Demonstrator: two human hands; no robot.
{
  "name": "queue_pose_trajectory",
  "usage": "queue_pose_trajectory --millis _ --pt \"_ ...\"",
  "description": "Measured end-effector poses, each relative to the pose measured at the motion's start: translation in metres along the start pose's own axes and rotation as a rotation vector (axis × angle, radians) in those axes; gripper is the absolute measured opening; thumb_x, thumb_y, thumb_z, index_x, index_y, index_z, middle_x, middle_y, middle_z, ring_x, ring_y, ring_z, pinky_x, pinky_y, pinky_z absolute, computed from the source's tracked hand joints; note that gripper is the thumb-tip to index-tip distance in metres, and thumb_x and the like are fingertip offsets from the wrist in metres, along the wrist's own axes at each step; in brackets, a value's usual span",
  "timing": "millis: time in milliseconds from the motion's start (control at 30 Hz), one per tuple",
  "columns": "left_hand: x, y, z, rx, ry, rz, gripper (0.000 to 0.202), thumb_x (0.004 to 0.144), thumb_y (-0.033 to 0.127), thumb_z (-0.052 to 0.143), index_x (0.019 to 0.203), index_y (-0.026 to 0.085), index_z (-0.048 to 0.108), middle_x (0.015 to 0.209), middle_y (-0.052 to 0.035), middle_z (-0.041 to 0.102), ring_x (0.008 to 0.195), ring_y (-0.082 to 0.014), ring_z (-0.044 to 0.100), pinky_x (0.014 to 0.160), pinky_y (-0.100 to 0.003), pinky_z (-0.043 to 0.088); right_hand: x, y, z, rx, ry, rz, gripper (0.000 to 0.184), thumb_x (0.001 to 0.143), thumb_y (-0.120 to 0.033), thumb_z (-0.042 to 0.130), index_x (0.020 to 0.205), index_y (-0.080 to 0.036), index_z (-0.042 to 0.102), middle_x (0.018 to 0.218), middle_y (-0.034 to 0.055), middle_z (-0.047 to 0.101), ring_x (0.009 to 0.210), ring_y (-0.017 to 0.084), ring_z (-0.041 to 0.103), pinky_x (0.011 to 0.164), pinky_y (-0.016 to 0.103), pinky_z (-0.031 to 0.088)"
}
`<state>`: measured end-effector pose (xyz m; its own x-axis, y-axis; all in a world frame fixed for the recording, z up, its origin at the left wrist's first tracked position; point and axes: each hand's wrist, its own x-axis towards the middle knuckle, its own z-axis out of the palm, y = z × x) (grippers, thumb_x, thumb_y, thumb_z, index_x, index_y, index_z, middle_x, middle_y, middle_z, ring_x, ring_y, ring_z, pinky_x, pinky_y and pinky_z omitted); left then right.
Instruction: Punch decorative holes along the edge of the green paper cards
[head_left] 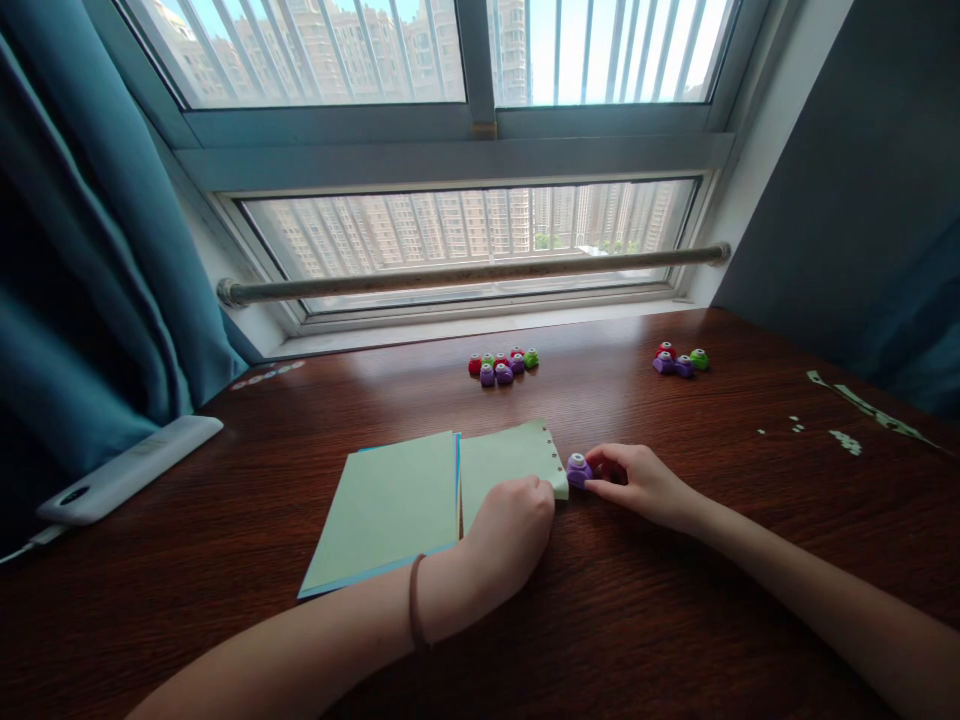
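Purple punch point(578, 470): on the table point(675, 640), directly right of the green page point(504, 460), white button up. Lies off your right fingertips to the left, and right of your left fist, slightly farther out.
Gap to page: punch sits just beside the page's right edge; contact between the two, can't tell.
Punch axis: too small to call which way its long side runs.
Page edge: runs mostly away from you, near end leaning right; small dark star-shaped marks along it, near corner bent.
Nearer hand: your right hand point(637, 482), already at the punch. Your left hand point(506, 535) is close too, with the page under it.
Right hand pose: comes in from the right, forearm slanting up-left, thumb on the near side and fingers on the far side. Narrow pinch, punch held in it.
Left hand pose: crosses from lower left, knuckles up, fingers curled tight over the page's near right part. Fingertips hidden; can't tell if you're gripping paper or only pressing it.
Left wrist: brown band point(415, 602).
Left of page: second green sheet point(390, 510), blue showing along its borders.
Other punches: middle cluster point(503, 375) beyond the page, right cluster point(664, 364) beyond your right hand.
Scraps: pale paper bits point(846, 441), far right.
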<state>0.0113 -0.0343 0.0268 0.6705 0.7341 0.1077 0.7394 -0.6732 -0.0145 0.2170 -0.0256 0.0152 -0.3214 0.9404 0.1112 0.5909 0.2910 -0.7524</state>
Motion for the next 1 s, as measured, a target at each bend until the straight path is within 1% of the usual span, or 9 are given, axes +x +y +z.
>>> queue_pose_trajectory --millis 233,333,400,567,667,733,833,900,1000 --pt "-0.001 0.003 -0.002 0.044 -0.045 0.038 0.018 0.083 0.006 0.04 0.075 0.014 0.054 0.069 -0.0041 0.058 0.062 -0.0187 0.057 0.055 -0.028 0.045 -0.001 -0.001 0.002 -0.006 -0.014 -0.018 0.025 0.076 -0.033 0.059 0.093 -0.016 0.065 0.072 0.0017 0.062 0.061 0.012 0.051 0.055 0.022 0.039" --pt "-0.003 0.005 -0.001 0.069 -0.05 0.059 0.019 0.084 0.007 0.039 0.075 0.014 0.054 0.07 -0.0044 0.057 0.063 -0.0194 0.056 0.055 -0.029 0.044 -0.002 -0.002 0.002 -0.031 -0.016 -0.073 0.022 0.076 -0.029 0.059 0.093 -0.017 0.065 0.075 0.002 0.061 0.065 0.013 0.053 0.059 0.023 0.04" --pt "-0.005 0.008 0.0 0.11 -0.05 0.097 0.019 0.085 0.01 0.04 0.075 0.013 0.055 0.069 -0.0051 0.056 0.063 -0.0196 0.055 0.055 -0.03 0.044 -0.002 -0.002 0.002 -0.036 -0.022 -0.11 0.021 0.075 -0.025 0.059 0.094 -0.017 0.065 0.077 0.0023 0.061 0.068 0.013 0.053 0.061 0.023 0.041" --pt "-0.011 0.019 0.004 0.245 -0.053 0.204 0.019 0.086 0.016 0.044 0.078 0.008 0.06 0.072 -0.0103 0.057 0.067 -0.0209 0.055 0.056 -0.031 0.045 -0.002 -0.002 0.002 -0.027 -0.039 -0.157 0.022 0.075 -0.019 0.058 0.096 -0.018 0.065 0.084 0.0026 0.061 0.071 0.012 0.054 0.064 0.022 0.043" --pt "-0.016 0.026 0.006 0.277 -0.05 0.179 0.024 0.086 0.022 0.045 0.087 0.004 0.061 0.083 -0.0162 0.059 0.079 -0.0244 0.056 0.06 -0.032 0.046 -0.003 -0.002 0.004 -0.032 -0.014 -0.163 0.023 0.076 -0.019 0.058 0.098 -0.019 0.064 0.091 0.0035 0.06 0.074 0.013 0.055 0.069 0.024 0.045" --pt "-0.019 0.03 0.007 0.257 -0.053 0.119 0.035 0.086 0.03 0.047 0.099 0.0 0.058 0.094 -0.0206 0.058 0.088 -0.0277 0.055 0.066 -0.035 0.048 -0.004 -0.002 0.005 -0.031 -0.013 -0.152 0.023 0.076 -0.021 0.059 0.098 -0.019 0.064 0.091 0.0037 0.059 0.076 0.013 0.055 0.071 0.024 0.045" --pt "-0.025 0.034 0.009 0.22 -0.059 0.066 0.053 0.085 0.041 0.046 0.114 -0.004 0.05 0.111 -0.0257 0.053 0.102 -0.0316 0.051 0.079 -0.04 0.047 -0.004 -0.002 0.007 -0.04 -0.033 -0.132 0.021 0.076 -0.025 0.061 0.096 -0.02 0.065 0.086 0.0029 0.059 0.073 0.014 0.056 0.068 0.024 0.045" --pt "-0.027 0.035 0.01 0.206 -0.065 0.061 0.056 0.086 0.042 0.044 0.117 -0.004 0.047 0.119 -0.0272 0.048 0.109 -0.033 0.048 0.085 -0.042 0.045 -0.005 -0.004 0.008 -0.063 -0.026 -0.122 0.019 0.075 -0.026 0.062 0.093 -0.021 0.065 0.083 0.0026 0.06 0.072 0.014 0.056 0.066 0.025 0.045" --pt "-0.028 0.035 0.01 0.183 -0.082 0.064 0.058 0.087 0.043 0.042 0.119 -0.005 0.046 0.123 -0.0277 0.045 0.113 -0.0342 0.046 0.087 -0.043 0.044 -0.005 -0.006 0.008 -0.087 -0.013 -0.135 0.02 0.076 -0.023 0.06 0.095 -0.02 0.064 0.084 0.0028 0.062 0.074 0.014 0.056 0.068 0.025 0.046"
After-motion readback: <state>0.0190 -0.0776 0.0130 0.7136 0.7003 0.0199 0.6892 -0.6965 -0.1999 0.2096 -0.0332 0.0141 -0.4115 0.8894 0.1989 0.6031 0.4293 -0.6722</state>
